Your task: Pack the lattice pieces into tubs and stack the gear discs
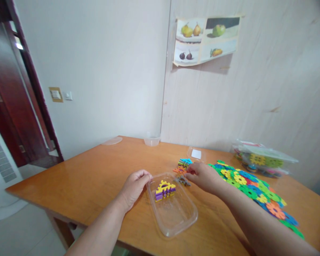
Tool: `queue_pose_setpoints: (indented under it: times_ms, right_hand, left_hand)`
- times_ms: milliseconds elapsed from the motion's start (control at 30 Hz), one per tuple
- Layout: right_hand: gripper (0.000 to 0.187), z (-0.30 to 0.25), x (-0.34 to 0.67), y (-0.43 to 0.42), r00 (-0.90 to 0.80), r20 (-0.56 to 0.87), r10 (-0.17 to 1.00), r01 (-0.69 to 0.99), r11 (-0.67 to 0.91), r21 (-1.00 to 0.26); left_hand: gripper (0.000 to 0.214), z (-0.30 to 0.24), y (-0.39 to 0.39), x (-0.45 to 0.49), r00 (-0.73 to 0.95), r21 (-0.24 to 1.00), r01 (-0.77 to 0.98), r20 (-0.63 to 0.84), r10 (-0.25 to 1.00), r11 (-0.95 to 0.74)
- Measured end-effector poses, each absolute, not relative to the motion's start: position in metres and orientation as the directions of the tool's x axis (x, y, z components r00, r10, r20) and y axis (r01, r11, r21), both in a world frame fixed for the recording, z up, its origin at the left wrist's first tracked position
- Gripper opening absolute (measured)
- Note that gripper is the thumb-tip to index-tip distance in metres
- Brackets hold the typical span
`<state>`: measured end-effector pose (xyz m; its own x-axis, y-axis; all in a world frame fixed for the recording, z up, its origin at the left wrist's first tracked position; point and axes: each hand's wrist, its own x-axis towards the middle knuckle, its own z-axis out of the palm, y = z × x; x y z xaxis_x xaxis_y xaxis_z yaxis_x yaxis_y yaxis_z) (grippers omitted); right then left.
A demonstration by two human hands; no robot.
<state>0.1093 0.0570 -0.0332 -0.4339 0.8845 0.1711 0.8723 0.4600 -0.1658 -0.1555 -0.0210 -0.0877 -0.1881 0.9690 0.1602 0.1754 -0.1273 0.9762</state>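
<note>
My left hand pinches the near-left rim of a clear plastic container that rests on the table. Inside the container stands a stack of yellow and purple toothed plastic pieces. Just beyond its far right corner, my right hand hovers with fingers curved and a gap between thumb and forefinger. Orange toothed pieces and a grey toothed piece lie right by those fingertips. Behind them sits a stack of blue and green toothed pieces. Whether the fingertips touch any piece is hard to see.
Many coloured flower-shaped discs spread under and beyond my right forearm. Bagged clear boxes of pieces stand at the back right. A clear lid with a white label, a round tub and a round lid line the back.
</note>
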Motion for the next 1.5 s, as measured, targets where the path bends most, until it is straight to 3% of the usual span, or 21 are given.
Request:
queue_pose_setpoints:
  times_ms: [133, 267, 500, 733, 967, 1167, 1367, 1500]
  right_hand:
    - [0.026, -0.023, 0.098, 0.038, -0.587, 0.286, 0.757, 0.722, 0.650, -0.237]
    - [0.025, -0.013, 0.085, 0.017, -0.691, 0.295, 0.660, 0.621, 0.751, -0.226]
    - [0.022, -0.005, 0.089, -0.003, -0.806, 0.097, 0.584, 0.563, 0.807, -0.180]
    - [0.027, 0.000, 0.086, -0.008, -0.791, 0.007, 0.612, 0.605, 0.784, -0.142]
    - [0.028, -0.001, 0.079, 0.004, -0.727, 0.141, 0.672, 0.662, 0.741, -0.116]
    - [0.029, -0.011, 0.070, 0.013, -0.716, 0.155, 0.681, 0.675, 0.732, -0.094]
    - [0.036, -0.011, 0.078, 0.018, -0.645, 0.176, 0.744, 0.725, 0.668, -0.167]
    - [0.028, -0.008, 0.096, 0.032, -0.543, 0.180, 0.820, 0.797, 0.571, -0.197]
  left_hand:
    - [0.022, -0.087, -0.020, -0.156, -0.192, 0.972, 0.193, 0.169, 0.967, -0.132]
    - [0.023, -0.088, -0.020, -0.156, -0.190, 0.971, 0.194, 0.176, 0.966, -0.139]
    - [0.022, -0.087, -0.019, -0.155, -0.184, 0.970, 0.197, 0.180, 0.966, -0.143]
    - [0.022, -0.084, -0.022, -0.155, -0.190, 0.970, 0.198, 0.180, 0.965, -0.142]
    - [0.023, -0.087, -0.019, -0.156, -0.182, 0.972, 0.192, 0.171, 0.968, -0.135]
    - [0.023, -0.088, -0.019, -0.157, -0.171, 0.968, 0.208, 0.174, 0.970, -0.137]
    - [0.024, -0.090, -0.018, -0.158, -0.178, 0.968, 0.209, 0.174, 0.969, -0.135]
    - [0.024, -0.089, -0.018, -0.157, -0.180, 0.971, 0.203, 0.163, 0.970, -0.125]
